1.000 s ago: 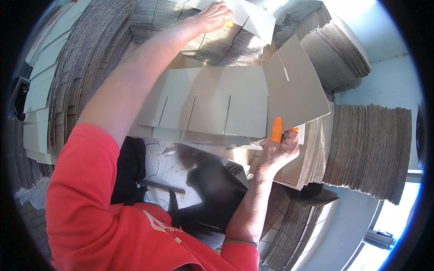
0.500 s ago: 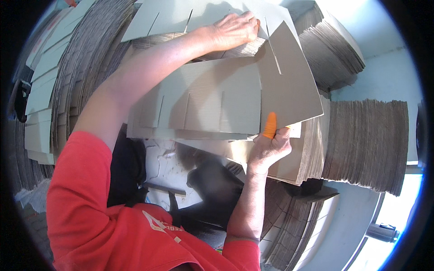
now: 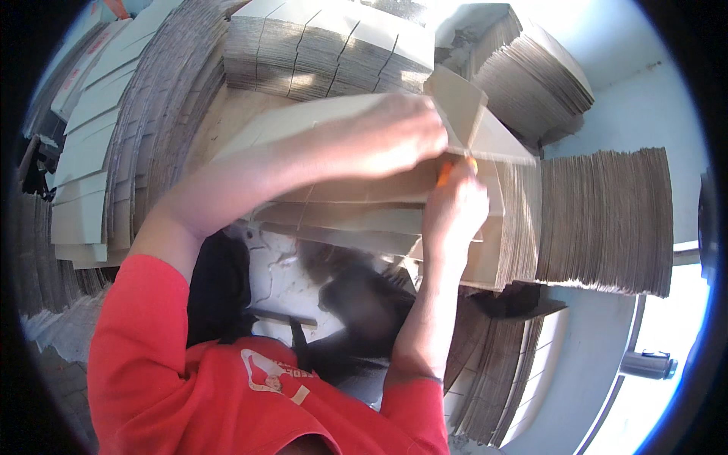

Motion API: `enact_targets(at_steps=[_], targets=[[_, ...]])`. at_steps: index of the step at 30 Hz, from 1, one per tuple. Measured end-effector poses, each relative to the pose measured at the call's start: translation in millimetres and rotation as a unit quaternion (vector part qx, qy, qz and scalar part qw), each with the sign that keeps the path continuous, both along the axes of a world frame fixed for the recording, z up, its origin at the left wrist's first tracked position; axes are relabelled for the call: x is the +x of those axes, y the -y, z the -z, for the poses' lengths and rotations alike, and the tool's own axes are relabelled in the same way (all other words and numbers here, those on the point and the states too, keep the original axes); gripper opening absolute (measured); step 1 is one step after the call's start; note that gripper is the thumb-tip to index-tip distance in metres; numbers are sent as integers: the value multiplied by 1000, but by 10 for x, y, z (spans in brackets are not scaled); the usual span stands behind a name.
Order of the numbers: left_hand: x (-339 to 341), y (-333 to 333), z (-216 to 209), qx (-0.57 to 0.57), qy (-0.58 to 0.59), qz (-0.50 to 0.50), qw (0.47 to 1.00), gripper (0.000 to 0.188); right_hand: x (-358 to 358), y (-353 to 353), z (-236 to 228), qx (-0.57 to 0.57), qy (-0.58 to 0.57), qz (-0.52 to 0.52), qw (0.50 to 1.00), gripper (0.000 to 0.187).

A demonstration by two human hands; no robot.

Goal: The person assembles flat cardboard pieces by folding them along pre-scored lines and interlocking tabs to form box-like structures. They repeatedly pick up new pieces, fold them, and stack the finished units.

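My left hand (image 3: 406,133), blurred by motion, is closed on a slotted cardboard divider strip (image 3: 303,121) that stretches off to the left under my forearm. Just below it, my right hand (image 3: 459,197) grips the crossing cardboard divider (image 3: 460,106), whose upper part stands up past both hands. An orange cover shows on one of its fingers. The two pieces meet between my hands; whether their slots are engaged is hidden. More cardboard strips (image 3: 356,218) lie below my left forearm, fanned out toward the left.
A stack of slotted cardboard (image 3: 326,57) stands at the far side. Tall cardboard stacks line the left (image 3: 152,98), the far right (image 3: 531,83) and the right (image 3: 607,220). Another stack (image 3: 497,379) sits low beside my right arm, near a pale wall (image 3: 584,341).
My left hand has come nearer, bringing the large slotted sheet off the far stack, which now shows. My right hand has moved slightly away from me, and both hands are now close together.
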State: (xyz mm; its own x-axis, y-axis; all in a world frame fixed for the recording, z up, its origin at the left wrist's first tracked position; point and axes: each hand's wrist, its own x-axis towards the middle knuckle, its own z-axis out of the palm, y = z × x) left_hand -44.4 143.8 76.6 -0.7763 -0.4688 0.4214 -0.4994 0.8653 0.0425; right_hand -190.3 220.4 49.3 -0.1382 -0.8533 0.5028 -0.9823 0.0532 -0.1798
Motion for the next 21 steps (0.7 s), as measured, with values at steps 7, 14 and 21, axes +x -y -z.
enact_targets(at_steps=[7,14,21], targets=[[617,349,-373,102,144,-238,955,35,447,1010,-290,186,-61,-129,972,21],[982,39,-232,149,62,-304,939,37,47,1578,436,368,184,-128,902,30],[1567,185,548,92,-58,-275,955,51,-1049,410,268,-11,-12,76,997,38]])
